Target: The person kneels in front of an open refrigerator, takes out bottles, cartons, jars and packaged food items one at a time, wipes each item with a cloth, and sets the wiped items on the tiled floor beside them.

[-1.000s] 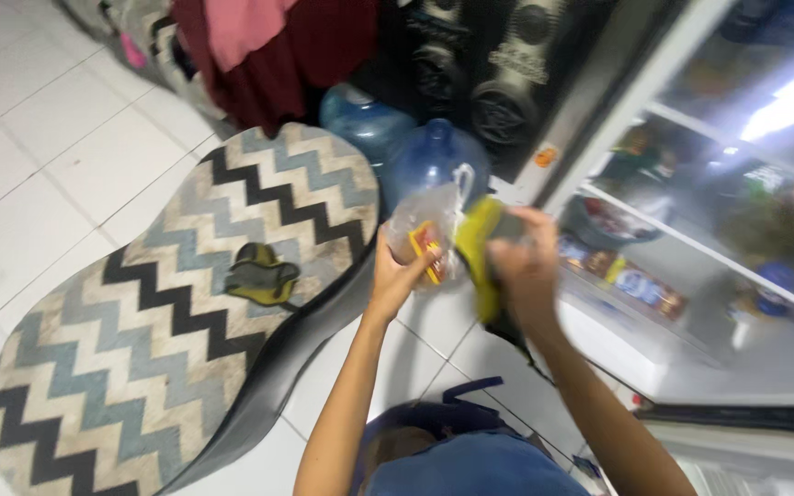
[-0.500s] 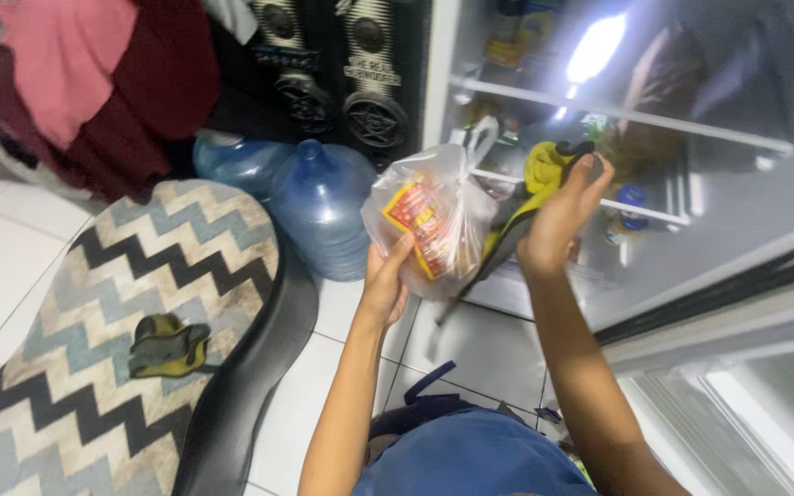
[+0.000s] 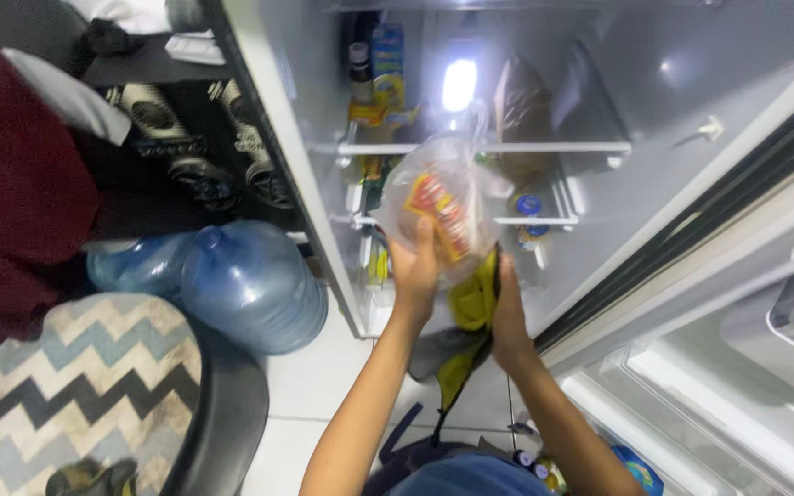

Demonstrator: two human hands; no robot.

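My left hand (image 3: 417, 274) grips a clear plastic bag (image 3: 443, 204) with red and yellow packets inside, raised in front of the open fridge (image 3: 599, 110). My right hand (image 3: 507, 308) holds the bag's lower side together with a yellow-green cloth (image 3: 472, 303) that hangs down beneath it. The bag is level with the fridge's middle shelves (image 3: 484, 147). Both forearms reach up from the bottom of the view.
Bottles and jars stand on the fridge shelves under the inside light (image 3: 459, 84). The fridge door (image 3: 746, 367) is open at the right. Two blue water jugs (image 3: 250, 285) sit left of the fridge. A zigzag-patterned cushion (image 3: 75, 386) lies at the lower left.
The view has swung right from the cushion toward the fridge. Both hands have carried the bag and cloth up to the fridge's open shelves.
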